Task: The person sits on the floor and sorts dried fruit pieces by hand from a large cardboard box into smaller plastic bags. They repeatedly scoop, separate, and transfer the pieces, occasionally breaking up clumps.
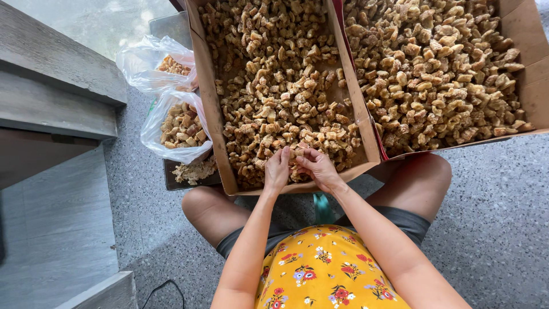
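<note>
A grey stone step (57,74) ran along the far left, well apart from the left cardboard box (209,109), with bare speckled floor (497,217) open between them lower down. Just left of that box two clear plastic bags (177,123) of brown pieces lay one above the other, the lower one touching the box wall and resting on a dark tray (171,174) that also carried a small loose heap. These crowded the box's left edge.

Inside the left cardboard box, brown crinkled snack pieces (274,74) covered the bottom, thinner toward the middle. At its near edge, both hands met over the pieces. The left hand (277,170) was curled with fingertips pinched together on a piece. The right hand (318,169) faced it, fingers bent and closed on the same small piece (298,153) between them.

Right of the left cardboard box, touching it wall to wall, stood a second cardboard box (534,86) piled fuller with the same pieces. Its near edge overhung the person's right knee (420,174). Further right of it the floor lay open.
</note>
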